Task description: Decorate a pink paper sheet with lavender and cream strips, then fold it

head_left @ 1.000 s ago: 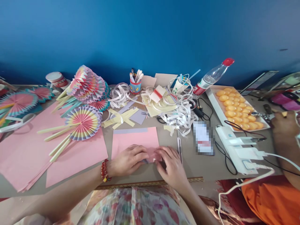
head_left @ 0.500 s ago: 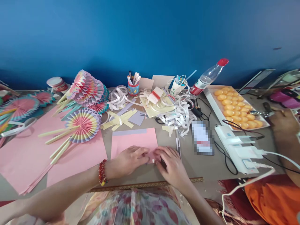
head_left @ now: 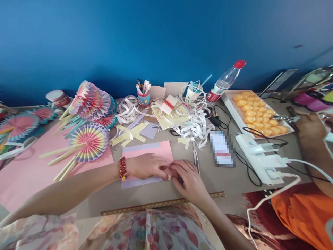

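A pink paper sheet lies on the table in front of me, with a lavender edge showing at its top and bottom. My left hand rests on the sheet, fingers pressed together on a fold near its right edge. My right hand meets it there, fingertips pinching the same folded part of the pink sheet. A red bead bracelet circles my left wrist. A slim pen-like tool lies just right of my right hand.
Folded rainbow paper fans and big pink sheets cover the left. White paper strips, a pen cup, a bottle, a phone, a power strip and a tray of orange pieces lie behind. Another person's hand works at right.
My left arm has swung up and over the large pink sheets, lying flatter across the table. Both hands stay pinched on the fold; the view shifted slightly left.
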The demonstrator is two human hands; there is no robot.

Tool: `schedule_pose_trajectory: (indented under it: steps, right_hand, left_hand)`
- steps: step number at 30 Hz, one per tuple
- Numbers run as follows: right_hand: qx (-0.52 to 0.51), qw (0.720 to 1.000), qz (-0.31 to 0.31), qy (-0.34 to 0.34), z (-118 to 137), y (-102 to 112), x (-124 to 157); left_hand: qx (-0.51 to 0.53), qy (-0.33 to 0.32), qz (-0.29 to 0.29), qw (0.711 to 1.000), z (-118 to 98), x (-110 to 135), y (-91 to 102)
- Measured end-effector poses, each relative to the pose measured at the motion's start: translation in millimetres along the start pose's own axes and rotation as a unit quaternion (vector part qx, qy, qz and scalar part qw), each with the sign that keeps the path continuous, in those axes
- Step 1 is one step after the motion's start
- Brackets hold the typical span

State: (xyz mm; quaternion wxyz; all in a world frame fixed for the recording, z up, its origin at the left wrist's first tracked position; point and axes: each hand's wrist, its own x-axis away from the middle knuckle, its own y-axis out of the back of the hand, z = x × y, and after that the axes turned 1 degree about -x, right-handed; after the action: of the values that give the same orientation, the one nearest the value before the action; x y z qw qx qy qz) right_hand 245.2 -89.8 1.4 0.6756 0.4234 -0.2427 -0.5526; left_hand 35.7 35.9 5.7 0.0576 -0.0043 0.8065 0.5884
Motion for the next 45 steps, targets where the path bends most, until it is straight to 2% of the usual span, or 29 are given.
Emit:
schedule_pose_trajectory:
  steps: [3,9,15,22,31,38,45]
  right_hand:
    - [0.008,1.000,-0.004,0.006,0,0,0]
    - [0.007,1.000,0.001,0.004,-1,0,0]
    - [0.008,1.000,0.000,-0.002,0,-2,1]
    - [0.015,1.000,-0.011,0.003,0,-3,2]
    - [0.022,1.000,-0.010,0.011,1,0,1]
    - [0.022,1.000,0.000,0.011,0,2,0]
    - [0.025,0.999,-0.006,0.018,1,3,-1]
  left_hand:
    - [-0.011,0.000,-0.003,1.000,0,0,-2.0]
    - [-0.017,0.010,0.052,0.998,-1,-5,1.2]
    - [-0.007,0.003,0.013,1.000,-4,-3,2.6]
    - [-0.017,-0.002,0.034,0.999,-5,-1,3.8]
    - [-0.008,0.006,-0.002,1.000,-7,4,2.7]
    - [-0.056,-0.015,0.006,0.998,-9,2,4.8]
    - [-0.004,0.004,0.003,1.000,-6,6,2.3]
